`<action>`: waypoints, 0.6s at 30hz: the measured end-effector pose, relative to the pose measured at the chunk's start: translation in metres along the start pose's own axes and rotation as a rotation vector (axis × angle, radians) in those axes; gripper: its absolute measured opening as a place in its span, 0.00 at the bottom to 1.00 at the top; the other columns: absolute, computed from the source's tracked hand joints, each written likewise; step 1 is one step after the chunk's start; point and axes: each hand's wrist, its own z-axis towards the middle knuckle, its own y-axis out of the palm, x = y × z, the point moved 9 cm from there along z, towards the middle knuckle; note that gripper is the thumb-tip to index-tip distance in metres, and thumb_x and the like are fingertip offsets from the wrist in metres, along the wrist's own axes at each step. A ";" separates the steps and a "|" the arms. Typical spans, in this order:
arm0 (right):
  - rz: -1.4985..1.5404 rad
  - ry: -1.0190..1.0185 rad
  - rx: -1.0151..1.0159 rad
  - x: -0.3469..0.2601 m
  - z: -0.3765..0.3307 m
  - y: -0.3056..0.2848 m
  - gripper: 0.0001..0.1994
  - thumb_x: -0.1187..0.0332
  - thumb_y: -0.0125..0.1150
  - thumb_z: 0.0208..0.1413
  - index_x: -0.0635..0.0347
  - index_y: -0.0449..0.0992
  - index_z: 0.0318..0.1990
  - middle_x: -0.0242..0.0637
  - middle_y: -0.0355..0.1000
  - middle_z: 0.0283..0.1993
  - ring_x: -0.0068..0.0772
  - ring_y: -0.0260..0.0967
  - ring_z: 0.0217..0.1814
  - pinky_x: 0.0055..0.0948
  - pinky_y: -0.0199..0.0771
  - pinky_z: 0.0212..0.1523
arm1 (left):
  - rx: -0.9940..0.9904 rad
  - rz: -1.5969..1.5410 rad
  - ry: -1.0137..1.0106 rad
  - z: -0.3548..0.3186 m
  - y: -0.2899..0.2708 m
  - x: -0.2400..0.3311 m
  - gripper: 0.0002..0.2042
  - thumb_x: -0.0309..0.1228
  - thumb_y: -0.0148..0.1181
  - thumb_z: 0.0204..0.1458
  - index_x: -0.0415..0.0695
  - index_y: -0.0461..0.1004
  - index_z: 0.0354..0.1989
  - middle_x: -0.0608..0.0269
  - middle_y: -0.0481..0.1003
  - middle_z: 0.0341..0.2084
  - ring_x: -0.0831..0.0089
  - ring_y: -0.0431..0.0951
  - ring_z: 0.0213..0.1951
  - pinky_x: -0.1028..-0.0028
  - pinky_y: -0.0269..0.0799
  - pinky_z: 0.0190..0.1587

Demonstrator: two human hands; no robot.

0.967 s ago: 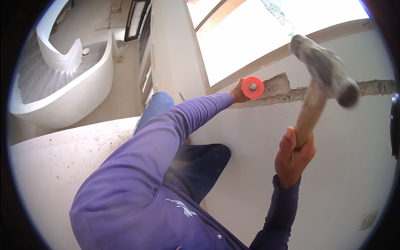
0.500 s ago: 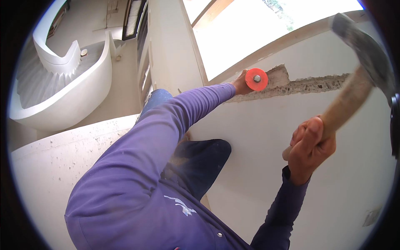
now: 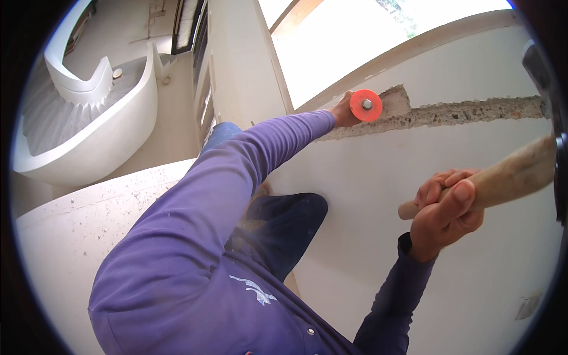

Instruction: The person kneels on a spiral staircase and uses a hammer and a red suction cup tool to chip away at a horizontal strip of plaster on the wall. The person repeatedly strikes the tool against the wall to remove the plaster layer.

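My left hand (image 3: pixel 342 112) is wrapped round a chisel with a round orange hand guard (image 3: pixel 361 111). The chisel's struck end faces me, and its tip is hidden behind the guard. It is held at the left part of a rough groove (image 3: pixel 473 112) cut into the white wall (image 3: pixel 367 171). My right hand (image 3: pixel 447 216) grips the wooden handle of a hammer (image 3: pixel 518 174) near its lower end. At the right rim, the dark hammer head (image 3: pixel 537 68) shows only in part, raised well apart from the chisel.
Above the groove is a bright window opening (image 3: pixel 367 47) with a bare sill. Crumbs of debris lie on a white curved surface (image 3: pixel 65 231) at left. Beyond and below it curves a white-walled staircase (image 3: pixel 118 148). My bent knee (image 3: pixel 296 219) is close to the wall.
The hammer has swung back to the right, away from the chisel, and its handle is now flatter. My left hand and the chisel have hardly moved.
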 end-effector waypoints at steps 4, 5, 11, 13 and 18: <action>-0.914 0.188 -0.442 0.121 -0.022 -0.002 0.17 0.60 0.61 0.68 0.66 0.71 0.32 0.43 0.69 0.21 0.40 0.66 0.20 0.39 0.68 0.25 | 0.149 0.020 0.165 0.009 -0.007 0.032 0.08 0.31 0.66 0.52 0.43 0.74 0.32 0.52 0.76 0.24 0.51 0.78 0.29 0.60 0.76 0.34; -0.873 0.243 -0.479 0.122 -0.027 0.001 0.17 0.60 0.61 0.68 0.66 0.72 0.33 0.44 0.69 0.21 0.41 0.66 0.20 0.39 0.68 0.25 | 0.090 0.013 0.127 0.000 0.000 0.028 0.07 0.32 0.64 0.54 0.46 0.73 0.37 0.53 0.77 0.29 0.52 0.78 0.32 0.59 0.74 0.36; -0.254 0.259 -0.115 0.020 0.006 0.007 0.22 0.53 0.58 0.71 0.62 0.68 0.30 0.23 0.57 0.20 0.17 0.56 0.18 0.22 0.56 0.20 | -0.042 0.095 0.020 0.003 -0.003 -0.006 0.06 0.32 0.63 0.55 0.46 0.75 0.38 0.53 0.79 0.31 0.52 0.78 0.35 0.58 0.74 0.41; -0.052 0.032 0.135 -0.027 0.010 0.001 0.23 0.49 0.56 0.70 0.60 0.66 0.31 0.26 0.56 0.18 0.16 0.54 0.17 0.19 0.53 0.18 | -0.057 0.047 -0.028 0.006 0.003 -0.004 0.07 0.32 0.64 0.54 0.45 0.75 0.36 0.52 0.79 0.30 0.51 0.78 0.34 0.58 0.75 0.41; -0.669 0.074 -0.322 0.110 -0.015 -0.009 0.21 0.54 0.61 0.68 0.64 0.68 0.32 0.35 0.65 0.20 0.28 0.65 0.18 0.35 0.67 0.22 | 0.084 -0.025 0.037 0.017 0.007 0.008 0.11 0.33 0.69 0.52 0.45 0.77 0.41 0.51 0.78 0.34 0.51 0.80 0.34 0.61 0.77 0.38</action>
